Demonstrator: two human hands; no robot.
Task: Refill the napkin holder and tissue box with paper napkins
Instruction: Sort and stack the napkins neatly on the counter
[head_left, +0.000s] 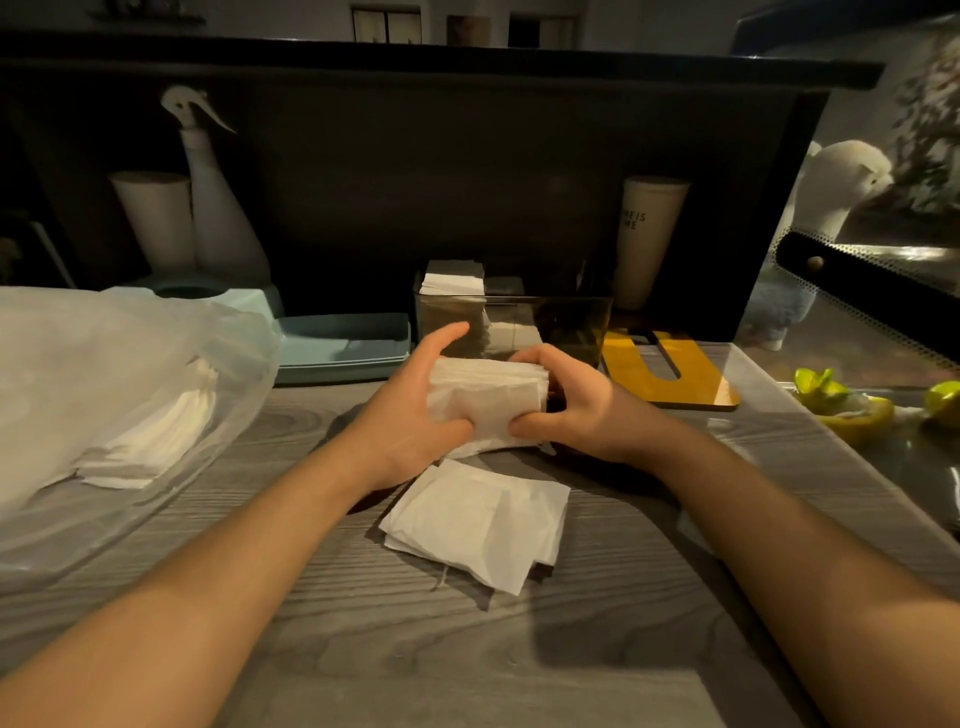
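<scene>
While both hands — left hand (410, 415), right hand (576, 405) — grip 1 napkin stack (485, 402), its underside stays hidden (shadowed).

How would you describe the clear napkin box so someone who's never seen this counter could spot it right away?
Start at the grey wood-grain counter and go to its back edge, against the dark wall panel. The clear box stands there, just beyond both hands holding a napkin stack. Unlike the teal tray on its left, it is see-through with napkins inside.
</scene>
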